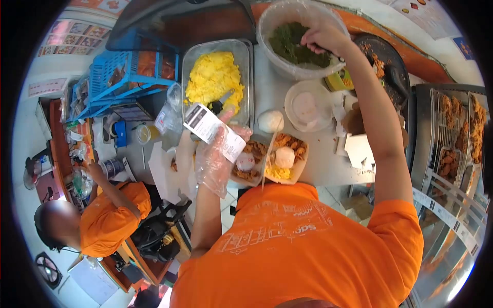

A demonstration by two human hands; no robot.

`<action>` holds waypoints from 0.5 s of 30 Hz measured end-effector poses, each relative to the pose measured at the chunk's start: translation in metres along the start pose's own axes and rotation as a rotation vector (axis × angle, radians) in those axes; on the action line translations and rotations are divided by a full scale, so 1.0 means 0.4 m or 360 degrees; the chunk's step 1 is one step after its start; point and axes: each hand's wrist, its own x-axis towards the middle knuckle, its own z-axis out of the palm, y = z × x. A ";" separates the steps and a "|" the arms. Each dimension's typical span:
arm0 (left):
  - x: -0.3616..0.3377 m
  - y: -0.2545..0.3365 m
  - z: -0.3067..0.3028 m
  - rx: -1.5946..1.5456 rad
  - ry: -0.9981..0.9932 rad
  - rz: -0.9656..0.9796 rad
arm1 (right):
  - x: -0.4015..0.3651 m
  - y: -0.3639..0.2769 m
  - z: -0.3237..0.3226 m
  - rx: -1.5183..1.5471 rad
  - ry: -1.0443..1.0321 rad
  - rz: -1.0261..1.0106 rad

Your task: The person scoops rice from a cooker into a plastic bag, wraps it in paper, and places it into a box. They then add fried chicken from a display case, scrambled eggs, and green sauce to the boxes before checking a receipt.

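Note:
My left hand (pixel 215 159), in a clear plastic glove, holds a white printed receipt (pixel 213 132) over the front of a tray of yellow scrambled egg (pixel 213 77). My right hand (pixel 326 41) reaches into a large clear tub (pixel 267 25), its fingers closed at the dark green seaweed flakes (pixel 292 43). Close to my body stand an open carton (pixel 298 172) with fried pieces, egg and a rice ball (pixel 284 157), and a second carton (pixel 246 177) partly behind my left hand. Another rice ball (pixel 270 121) sits behind them.
A round clear container (pixel 309 105) stands below the tub. Blue baskets (pixel 123 77) are at the left, a dark pan (pixel 395 72) at the back right. Fried chicken fills a display case (pixel 452 133) at right. A co-worker in orange (pixel 115 215) is at left.

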 end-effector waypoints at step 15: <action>-0.224 -0.184 0.131 0.0116 0.0065 -0.0078 | -0.444 -0.005 0.021 -0.0079 -0.0347 -0.0014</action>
